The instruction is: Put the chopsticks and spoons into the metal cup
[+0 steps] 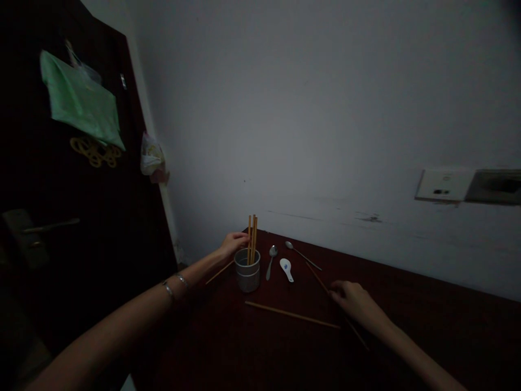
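A grey cup (247, 274) stands on the dark red table (293, 347) with several wooden chopsticks (252, 239) upright in it. My left hand (233, 244) is at the cup's far left rim, fingers closed around the chopsticks in the cup. My right hand (353, 302) rests on the table to the right, fingers curled on a dark chopstick (319, 279) that runs under it. A loose wooden chopstick (291, 314) lies flat between cup and right hand. Another chopstick (220, 272) lies left of the cup under my wrist.
Two metal spoons (271, 256) (302, 253) and a white ceramic spoon (286, 268) lie behind the cup. A white wall is close behind the table, with a socket plate (443, 185). A dark door (73, 228) with hanging bags stands at left.
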Tool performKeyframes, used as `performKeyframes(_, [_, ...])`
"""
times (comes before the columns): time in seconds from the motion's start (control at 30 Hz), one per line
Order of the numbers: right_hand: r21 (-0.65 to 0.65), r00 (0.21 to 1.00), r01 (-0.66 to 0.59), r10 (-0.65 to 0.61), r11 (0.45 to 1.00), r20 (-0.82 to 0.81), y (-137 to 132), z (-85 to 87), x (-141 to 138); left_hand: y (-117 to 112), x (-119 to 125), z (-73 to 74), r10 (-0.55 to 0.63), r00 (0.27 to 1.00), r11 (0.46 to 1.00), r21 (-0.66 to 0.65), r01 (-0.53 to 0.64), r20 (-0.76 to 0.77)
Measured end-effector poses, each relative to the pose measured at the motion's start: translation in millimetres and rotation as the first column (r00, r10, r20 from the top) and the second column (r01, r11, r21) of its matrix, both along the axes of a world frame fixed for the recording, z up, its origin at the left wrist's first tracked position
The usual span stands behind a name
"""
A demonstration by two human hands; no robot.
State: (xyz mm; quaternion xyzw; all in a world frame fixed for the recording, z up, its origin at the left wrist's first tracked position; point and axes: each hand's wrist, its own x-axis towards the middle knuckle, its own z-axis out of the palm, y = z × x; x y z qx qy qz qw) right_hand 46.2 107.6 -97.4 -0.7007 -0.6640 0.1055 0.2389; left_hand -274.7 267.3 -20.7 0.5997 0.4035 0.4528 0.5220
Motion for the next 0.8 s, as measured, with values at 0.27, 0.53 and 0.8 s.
performKeyframes(0.27, [0.107, 0.999, -0.036, 0.032, 0.994, 0.038, 16.1, 45.7, -24.5, 0.3, -7.0, 3.4, -0.055, 0.998, 0.995, -0.078, 0.058, 0.038])
performKeyframes(0.53, [0.213, 0.996, -0.089, 0.088, 0.973, 0.016, 28.3, 73.8, -55.3, 12.6, -31.7, 73.8, 0.094, 0.976, 0.971, 0.198, -0.133, 0.198])
performKeyframes(0.8, [0.24, 0.988, -0.118, 0.139, 0.963, -0.07, 45.2, 73.9, -61.2, 57.2, -86.6, 114.5, 0.381, 0.924, 0.889, 0.291, -0.353, -0.043])
